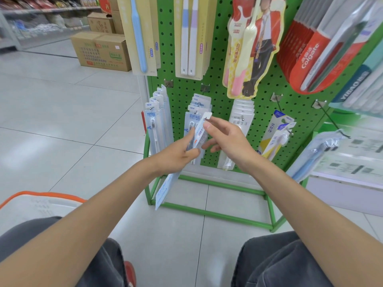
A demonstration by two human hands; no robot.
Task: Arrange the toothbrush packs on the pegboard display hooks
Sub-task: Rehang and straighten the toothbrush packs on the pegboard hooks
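Observation:
A green pegboard [217, 65] stands in front of me with toothbrush packs on its hooks. My left hand [178, 156] grips a long clear toothbrush pack [165, 189] by its middle; the pack slants from its hang tab [207, 117] down to the left. My right hand [226, 139] pinches the pack near the tab with thumb and forefinger. The tab sits just in front of a hook [196, 111] that carries several identical blue packs [192, 121]. Another row of such packs [157, 121] hangs on the hook to the left.
White packs [240, 121] and blue-yellow packs [275, 133] hang to the right. A bare long hook [329, 119] juts out at right. Larger packs and Colgate packs [310, 50] hang above. An orange-rimmed basket [39, 201] sits at my lower left. Cardboard boxes [101, 50] stand behind.

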